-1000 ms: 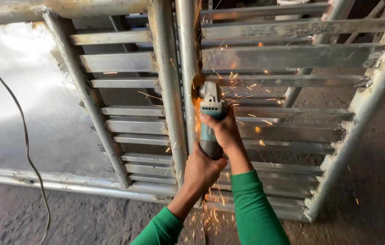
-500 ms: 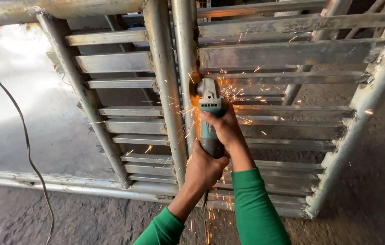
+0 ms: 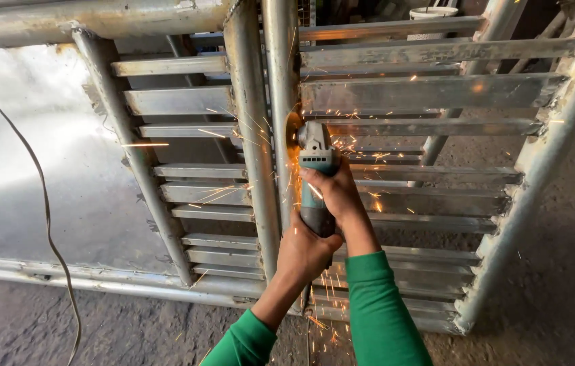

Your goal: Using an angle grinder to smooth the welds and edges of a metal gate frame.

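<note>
I hold a teal and grey angle grinder (image 3: 315, 163) with both hands. My left hand (image 3: 304, 254) grips the rear of its body; my right hand (image 3: 337, 195) wraps the body nearer the head. Both arms wear green sleeves. The spinning disc (image 3: 293, 134) presses against a vertical steel tube (image 3: 281, 81) of a metal gate frame lying on the ground. Orange sparks spray out to the left, right and down toward me. A second vertical tube (image 3: 250, 135) runs just left of the one being ground.
Flat horizontal steel slats (image 3: 430, 91) cross the frame on both sides. A shiny metal sheet (image 3: 37, 156) fills the left panel. A dark cable (image 3: 44, 203) snakes down the left. A round tube (image 3: 538, 176) forms the frame's right edge. Rough concrete floor (image 3: 558, 285) surrounds it.
The grinder stays at nearly the same spot on the tube. The spark spray has widened, with more streaks flying left across the slats.
</note>
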